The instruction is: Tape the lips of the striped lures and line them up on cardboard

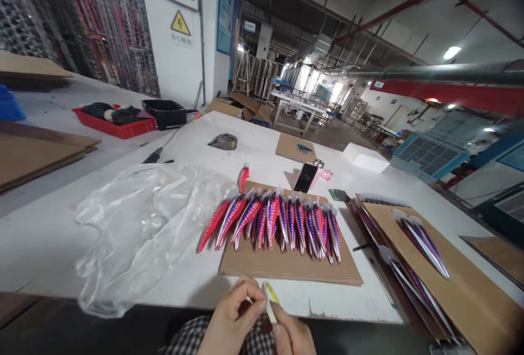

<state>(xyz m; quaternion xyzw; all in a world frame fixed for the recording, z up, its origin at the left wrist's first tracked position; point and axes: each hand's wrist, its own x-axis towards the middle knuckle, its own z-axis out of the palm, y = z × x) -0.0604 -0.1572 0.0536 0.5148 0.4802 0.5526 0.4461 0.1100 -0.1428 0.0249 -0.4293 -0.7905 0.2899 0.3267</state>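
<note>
Both my hands meet at the bottom centre, over my lap, in front of the table edge. My left hand (pixel 235 317) pinches a small white and yellow stick-like tool (pixel 270 300), and my right hand (pixel 292 336) closes on its lower end. Just beyond them a cardboard sheet (pixel 286 267) lies on the white table (pixel 49 235), carrying a row of several red, purple and blue striped fishing lures (pixel 278 221). One more red lure (pixel 243 176) lies apart behind the row.
A crumpled clear plastic bag (pixel 139 224) lies left of the sheet. Stacked cardboard sheets with silvery lures (pixel 426 246) sit on the right. Farther back are a phone (pixel 305 177), a white block (pixel 365 157), a cap (pixel 223 141), a red tray (pixel 114 125) and a black bin (pixel 166 112).
</note>
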